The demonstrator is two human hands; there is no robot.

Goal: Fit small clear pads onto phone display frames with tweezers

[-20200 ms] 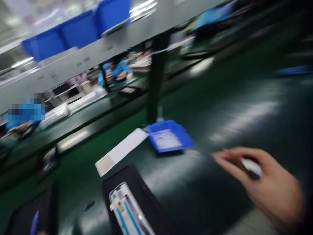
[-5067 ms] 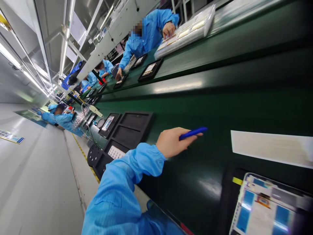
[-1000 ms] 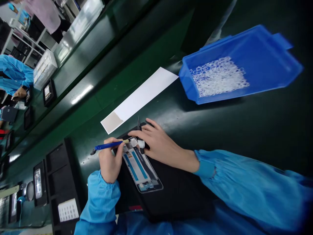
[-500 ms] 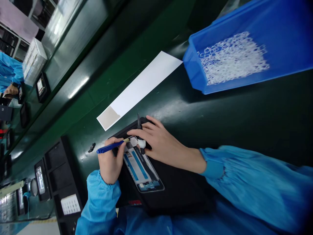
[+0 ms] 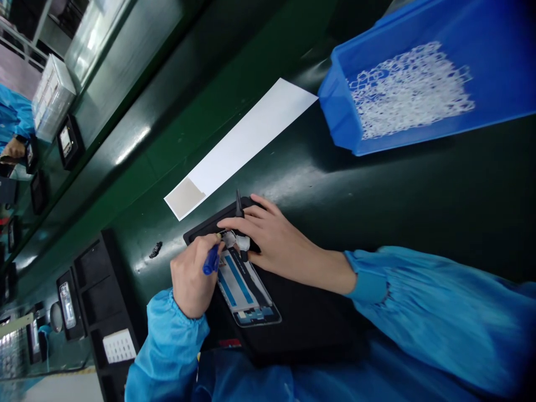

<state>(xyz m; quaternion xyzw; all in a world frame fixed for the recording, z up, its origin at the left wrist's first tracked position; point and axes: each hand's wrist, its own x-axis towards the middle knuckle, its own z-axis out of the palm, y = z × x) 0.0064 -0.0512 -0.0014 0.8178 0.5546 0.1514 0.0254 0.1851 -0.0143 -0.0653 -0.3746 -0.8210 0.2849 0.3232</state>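
Observation:
My left hand [image 5: 193,276] is closed around a blue pen-like tool [image 5: 211,259], its pale tip at the upper end of an opened phone [image 5: 245,290]. Inside the phone frame, blue strips show on a light panel. The phone lies in a black padded tray [image 5: 301,324]. My right hand [image 5: 278,245] rests over the tray's upper end, fingers curled around a dark pointed tool [image 5: 238,202] whose slim end sticks up past them. White patches [image 5: 242,243] show beside its thumb; I cannot tell what they are.
A white paper strip [image 5: 247,139] with a beige patch lies beyond the tray. Upper right, a blue bin [image 5: 355,123] holds white mesh-like pieces [image 5: 410,92]. At left stand a black compartment tray [image 5: 94,268] and a small dark scrap [image 5: 156,249]. A co-worker's hand [image 5: 14,148] shows far left.
My left hand has turned, swinging the blue tool from lying nearly flat leftward to pointing its rear end toward me. My right hand stays in place. The view has shifted slightly.

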